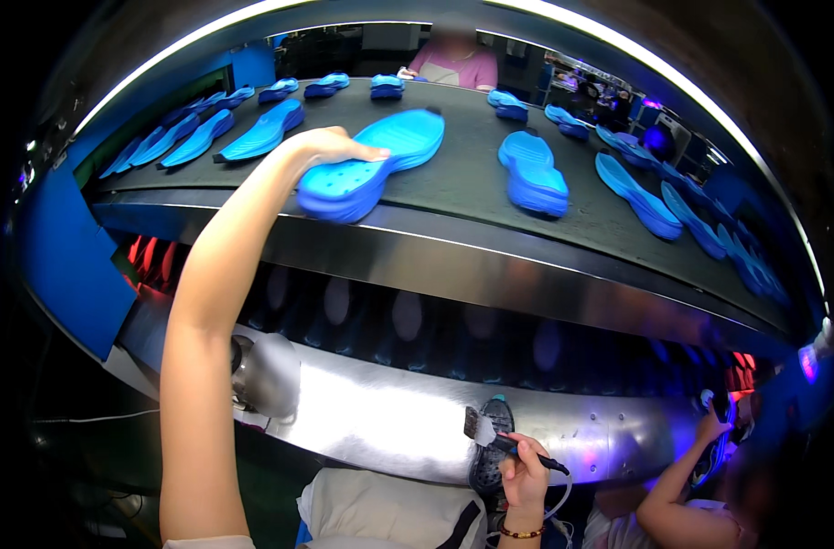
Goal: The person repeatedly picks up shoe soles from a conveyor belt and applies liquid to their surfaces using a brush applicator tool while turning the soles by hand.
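Note:
My left hand [323, 146] reaches across to the conveyor belt and is closed around a bright blue shoe sole [380, 166], thumb on its upper face. The sole is slightly blurred; whether it touches the belt I cannot tell. Low in the view, my right hand [525, 468] grips the dark handle of a flat brush [486, 432] with a pale, wet-looking patch by its bristles. A thin pale tube or cord hangs beside that hand. Under the brush, a black shoe sole [486, 468] lies over the edge of the metal worktop.
Several blue soles [534, 174] lie along the dark conveyor belt [449, 188]. Below it runs a shiny metal worktop [371, 384] with a grey, blurred container [269, 375]. A person [458, 66] is across the belt; another person's hand [712, 425] holds a dark sole at right.

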`<state>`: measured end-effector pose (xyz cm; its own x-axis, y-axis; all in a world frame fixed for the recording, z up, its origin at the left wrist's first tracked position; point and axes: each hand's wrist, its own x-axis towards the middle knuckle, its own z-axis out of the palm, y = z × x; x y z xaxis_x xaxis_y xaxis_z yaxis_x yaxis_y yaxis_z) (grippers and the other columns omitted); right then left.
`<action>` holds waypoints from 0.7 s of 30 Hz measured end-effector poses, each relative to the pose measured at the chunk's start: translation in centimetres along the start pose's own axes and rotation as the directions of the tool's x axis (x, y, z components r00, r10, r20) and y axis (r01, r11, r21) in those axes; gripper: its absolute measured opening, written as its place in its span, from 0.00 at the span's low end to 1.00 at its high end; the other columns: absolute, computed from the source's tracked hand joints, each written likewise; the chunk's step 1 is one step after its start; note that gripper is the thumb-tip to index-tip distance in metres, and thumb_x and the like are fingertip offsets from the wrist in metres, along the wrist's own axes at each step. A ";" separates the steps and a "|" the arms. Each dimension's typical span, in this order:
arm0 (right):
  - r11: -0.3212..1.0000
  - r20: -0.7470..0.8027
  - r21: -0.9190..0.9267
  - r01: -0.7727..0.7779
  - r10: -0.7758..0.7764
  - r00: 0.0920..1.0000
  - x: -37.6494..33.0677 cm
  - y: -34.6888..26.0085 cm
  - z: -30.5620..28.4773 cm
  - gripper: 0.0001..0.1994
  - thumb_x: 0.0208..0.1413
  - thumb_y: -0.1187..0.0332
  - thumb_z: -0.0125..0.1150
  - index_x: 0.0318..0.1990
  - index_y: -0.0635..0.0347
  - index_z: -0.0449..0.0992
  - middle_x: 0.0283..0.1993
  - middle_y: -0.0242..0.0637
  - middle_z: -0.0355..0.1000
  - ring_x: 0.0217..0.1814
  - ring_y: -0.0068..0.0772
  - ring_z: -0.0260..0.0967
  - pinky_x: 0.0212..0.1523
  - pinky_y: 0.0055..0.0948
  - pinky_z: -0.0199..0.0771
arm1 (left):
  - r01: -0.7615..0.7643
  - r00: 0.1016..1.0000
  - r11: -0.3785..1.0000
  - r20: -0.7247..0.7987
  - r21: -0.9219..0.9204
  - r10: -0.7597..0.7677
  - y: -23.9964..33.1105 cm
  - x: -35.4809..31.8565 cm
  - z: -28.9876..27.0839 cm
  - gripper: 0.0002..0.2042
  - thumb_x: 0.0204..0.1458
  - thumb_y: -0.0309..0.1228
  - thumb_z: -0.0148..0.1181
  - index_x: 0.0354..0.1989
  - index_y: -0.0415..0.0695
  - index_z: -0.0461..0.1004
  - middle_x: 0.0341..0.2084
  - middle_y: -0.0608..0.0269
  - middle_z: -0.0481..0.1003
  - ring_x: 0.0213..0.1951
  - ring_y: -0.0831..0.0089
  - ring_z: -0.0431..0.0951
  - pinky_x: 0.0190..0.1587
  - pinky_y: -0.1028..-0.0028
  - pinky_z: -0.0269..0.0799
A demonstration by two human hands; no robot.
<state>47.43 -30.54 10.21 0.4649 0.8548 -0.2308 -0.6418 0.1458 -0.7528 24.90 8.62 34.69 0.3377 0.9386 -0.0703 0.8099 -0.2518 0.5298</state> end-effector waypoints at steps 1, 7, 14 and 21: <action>1.000 -0.040 -0.012 0.020 -0.021 0.999 -0.1 -0.3 -0.7 0.09 0.52 0.72 0.49 0.36 0.70 0.71 0.33 0.47 0.72 0.12 0.23 0.57 0.15 0.19 0.56 | -0.058 0.998 0.988 0.001 -0.146 0.059 1.1 -1.9 0.5 0.42 0.28 0.60 0.64 0.41 0.29 0.70 0.36 0.46 0.73 0.37 0.63 0.74 0.42 0.70 0.68; 0.997 -0.117 0.000 0.078 -0.078 0.990 0.2 -1.2 -4.0 0.10 0.53 0.71 0.48 0.38 0.68 0.71 0.36 0.48 0.72 0.12 0.21 0.57 0.14 0.17 0.56 | -0.317 0.919 0.403 -0.173 -0.859 0.355 -1.8 -11.7 4.8 0.18 0.50 0.43 0.53 0.37 0.37 0.68 0.27 0.60 0.72 0.26 0.76 0.73 0.27 0.76 0.71; 0.994 -0.035 0.027 0.104 -0.103 0.994 0.8 -1.0 -2.8 0.11 0.55 0.70 0.46 0.40 0.68 0.70 0.38 0.47 0.72 0.12 0.19 0.57 0.13 0.17 0.57 | -0.061 0.979 0.476 0.040 -0.877 0.199 -3.8 -17.8 18.1 0.18 0.48 0.41 0.58 0.39 0.37 0.69 0.30 0.65 0.72 0.32 0.80 0.70 0.37 0.78 0.68; 0.995 -0.015 0.013 0.098 -0.097 0.995 0.6 -0.1 -3.6 0.12 0.55 0.70 0.46 0.40 0.70 0.69 0.37 0.45 0.72 0.12 0.19 0.55 0.14 0.16 0.53 | -0.095 0.993 0.418 -0.056 -0.904 0.105 -3.3 -17.7 23.5 0.19 0.52 0.41 0.52 0.42 0.35 0.68 0.31 0.60 0.72 0.33 0.77 0.72 0.38 0.76 0.69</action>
<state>49.96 -31.78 7.96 0.5342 0.8291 -0.1653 -0.6013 0.2351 -0.7637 27.53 -12.73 14.29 0.3935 0.9187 0.0329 -0.1269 0.0189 0.9917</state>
